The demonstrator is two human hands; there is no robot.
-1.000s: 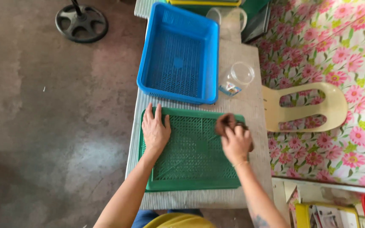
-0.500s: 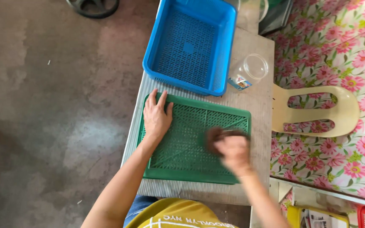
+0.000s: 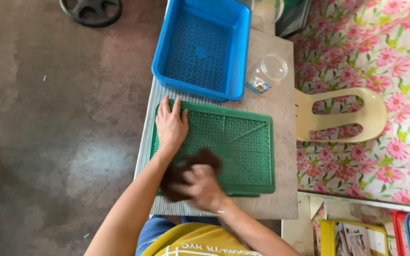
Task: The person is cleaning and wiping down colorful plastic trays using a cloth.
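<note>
The right hand [image 3: 200, 187] is clenched around a dark brown rag [image 3: 186, 170], pressing it onto the near left part of an upturned green plastic tray [image 3: 243, 142], though motion blur hides the fingers' exact grip. The left hand [image 3: 171, 125] lies flat with fingers spread on the tray's far left corner, grasping nothing. The tray rests on a grey table [image 3: 281, 109], with a blue mesh basket [image 3: 202, 47] just beyond it and a clear plastic cup [image 3: 267, 71] beside that.
</note>
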